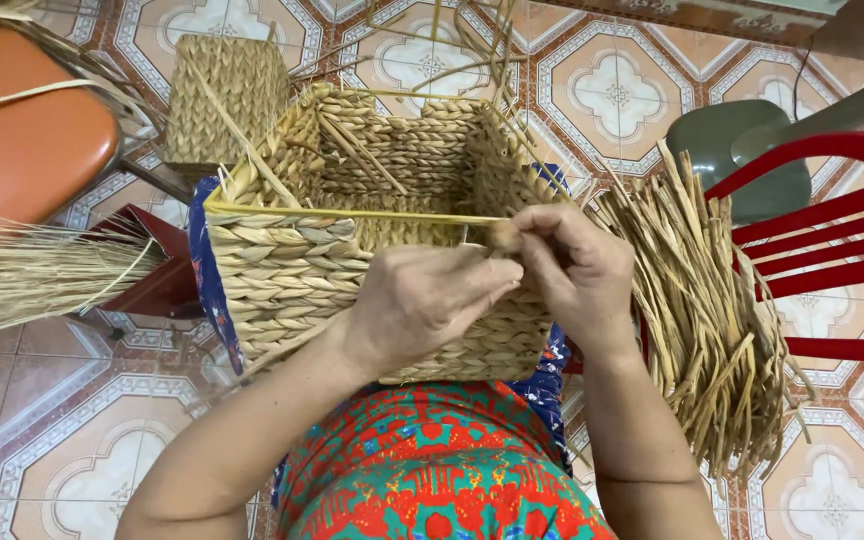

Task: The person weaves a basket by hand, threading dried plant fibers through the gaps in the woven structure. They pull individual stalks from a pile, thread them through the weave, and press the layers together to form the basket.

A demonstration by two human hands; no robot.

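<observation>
A square woven straw basket [282,270] rests on my lap, its open top facing away. My left hand [427,300] lies against the near wall of the basket, just under the rim. My right hand [572,265] pinches a dry straw strand [352,213] at the rim, next to the left fingers. That strand runs taut to the left along the near rim. Loose straw ends stick up from the basket's far corners.
A bundle of dry straw [712,330] lies to my right over a red plastic chair [832,250]. Another straw sheaf [32,275] is at left, below an orange stool [22,130]. A smaller woven basket [227,95] stands behind. Patterned floor tiles [72,440] surround me.
</observation>
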